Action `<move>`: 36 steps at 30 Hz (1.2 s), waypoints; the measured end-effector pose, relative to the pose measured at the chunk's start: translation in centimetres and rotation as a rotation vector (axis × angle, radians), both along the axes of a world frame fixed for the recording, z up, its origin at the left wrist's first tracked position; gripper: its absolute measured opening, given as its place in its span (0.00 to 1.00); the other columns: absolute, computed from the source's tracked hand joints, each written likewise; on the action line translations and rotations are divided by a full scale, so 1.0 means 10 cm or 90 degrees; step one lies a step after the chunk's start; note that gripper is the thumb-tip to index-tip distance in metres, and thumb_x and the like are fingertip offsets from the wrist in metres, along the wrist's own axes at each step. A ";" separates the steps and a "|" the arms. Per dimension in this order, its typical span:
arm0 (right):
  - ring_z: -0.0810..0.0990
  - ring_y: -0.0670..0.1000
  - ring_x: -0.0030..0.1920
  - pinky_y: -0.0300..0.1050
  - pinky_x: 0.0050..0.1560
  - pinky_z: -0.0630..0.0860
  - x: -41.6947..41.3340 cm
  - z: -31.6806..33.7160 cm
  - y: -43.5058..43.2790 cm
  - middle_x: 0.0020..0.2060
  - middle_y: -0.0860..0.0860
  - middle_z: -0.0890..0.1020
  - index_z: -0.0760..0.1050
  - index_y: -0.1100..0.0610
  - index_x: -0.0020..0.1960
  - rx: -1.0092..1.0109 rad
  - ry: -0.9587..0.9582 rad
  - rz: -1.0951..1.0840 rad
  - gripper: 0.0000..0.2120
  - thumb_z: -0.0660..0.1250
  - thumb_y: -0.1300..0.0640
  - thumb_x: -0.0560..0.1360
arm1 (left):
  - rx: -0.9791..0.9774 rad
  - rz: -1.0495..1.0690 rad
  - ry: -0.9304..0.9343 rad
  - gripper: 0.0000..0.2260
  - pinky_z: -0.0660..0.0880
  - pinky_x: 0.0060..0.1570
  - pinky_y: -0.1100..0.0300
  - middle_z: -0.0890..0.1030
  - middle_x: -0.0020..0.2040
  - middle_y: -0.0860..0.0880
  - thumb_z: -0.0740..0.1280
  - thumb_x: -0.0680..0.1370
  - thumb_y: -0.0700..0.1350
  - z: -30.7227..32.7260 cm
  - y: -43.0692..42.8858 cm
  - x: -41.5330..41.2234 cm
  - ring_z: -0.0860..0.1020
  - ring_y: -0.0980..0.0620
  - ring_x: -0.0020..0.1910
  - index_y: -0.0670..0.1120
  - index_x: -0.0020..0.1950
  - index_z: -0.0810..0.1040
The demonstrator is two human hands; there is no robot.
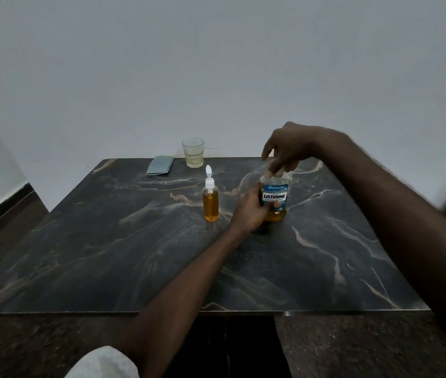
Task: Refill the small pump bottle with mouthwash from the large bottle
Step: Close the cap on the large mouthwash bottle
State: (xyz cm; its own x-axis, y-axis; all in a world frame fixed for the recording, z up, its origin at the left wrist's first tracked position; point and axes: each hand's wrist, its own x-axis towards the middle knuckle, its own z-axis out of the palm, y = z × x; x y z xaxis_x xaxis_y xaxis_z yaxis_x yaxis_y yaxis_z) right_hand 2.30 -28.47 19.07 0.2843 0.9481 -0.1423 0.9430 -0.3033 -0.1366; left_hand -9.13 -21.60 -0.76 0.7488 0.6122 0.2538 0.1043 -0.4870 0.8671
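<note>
The large mouthwash bottle [276, 196] stands upright on the dark marble table [162, 255], with a blue label and a little amber liquid at its bottom. My left hand [252, 210] grips its body from the left. My right hand [284, 150] reaches down from above, its fingertips closed on the bottle's cap, which they mostly hide. The small pump bottle [210, 199], nearly full of amber liquid and fitted with a white pump top, stands upright just left of my left hand, apart from it.
A glass tumbler [193, 152] with some pale liquid stands at the table's far edge. A folded grey cloth [160, 165] lies to its left. A white wall rises right behind the table.
</note>
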 end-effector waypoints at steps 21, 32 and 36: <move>0.87 0.50 0.37 0.45 0.43 0.83 0.05 -0.01 -0.15 0.40 0.52 0.86 0.78 0.51 0.62 -0.064 -0.025 0.001 0.17 0.76 0.49 0.76 | 0.047 0.013 -0.002 0.29 0.71 0.58 0.66 0.79 0.71 0.48 0.74 0.79 0.46 -0.04 0.03 0.01 0.75 0.57 0.67 0.49 0.77 0.67; 0.87 0.52 0.41 0.46 0.36 0.84 0.12 -0.36 -0.34 0.54 0.57 0.82 0.63 0.58 0.76 0.111 0.178 -0.147 0.43 0.82 0.50 0.70 | 0.048 0.048 -0.030 0.22 0.76 0.55 0.67 0.81 0.68 0.48 0.74 0.79 0.46 -0.02 -0.13 -0.01 0.80 0.51 0.66 0.48 0.71 0.71; 0.82 0.56 0.52 0.47 0.42 0.80 -0.07 -0.73 -0.43 0.60 0.60 0.78 0.64 0.62 0.69 0.244 0.139 -0.231 0.46 0.81 0.38 0.66 | 0.056 0.098 -0.062 0.22 0.78 0.51 0.64 0.85 0.61 0.47 0.76 0.78 0.50 0.02 -0.31 0.03 0.84 0.50 0.59 0.44 0.69 0.75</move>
